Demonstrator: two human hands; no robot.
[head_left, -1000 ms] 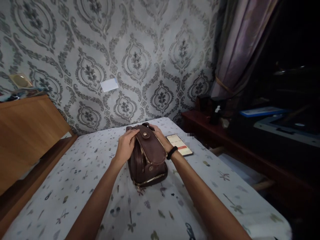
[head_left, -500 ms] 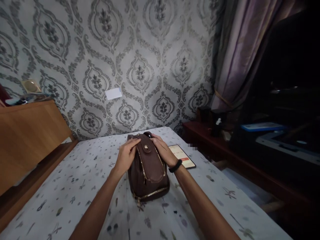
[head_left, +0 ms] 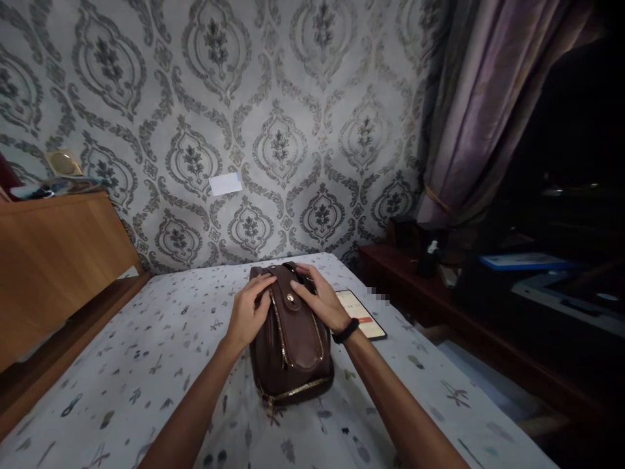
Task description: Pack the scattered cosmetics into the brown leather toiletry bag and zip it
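Note:
A dark brown leather-look bag [head_left: 303, 339] lies on the patterned white sheet, with gold zips and a flap closed by a round gold snap. My left hand [head_left: 248, 311] grips its left side, the fingers bent over the top edge beside the flap. On the opposite side, my right hand [head_left: 323, 298] holds the upper right part, with the thumb across the flap by the snap and the other fingers behind at the top. What those far fingers touch is partly hidden. A black band [head_left: 346, 331] circles my right wrist.
A phone [head_left: 364, 318] with a lit screen lies just right of my right wrist. A wooden headboard-like panel [head_left: 58, 254] stands at left. Along the right runs a dark red ledge [head_left: 390, 266] holding a small dark bottle [head_left: 430, 262]. The patterned wall [head_left: 278, 215] rises behind.
My right thumb has moved onto the flap beside the snap. My left hand stays at the bag's left side. The whole view has shifted slightly.

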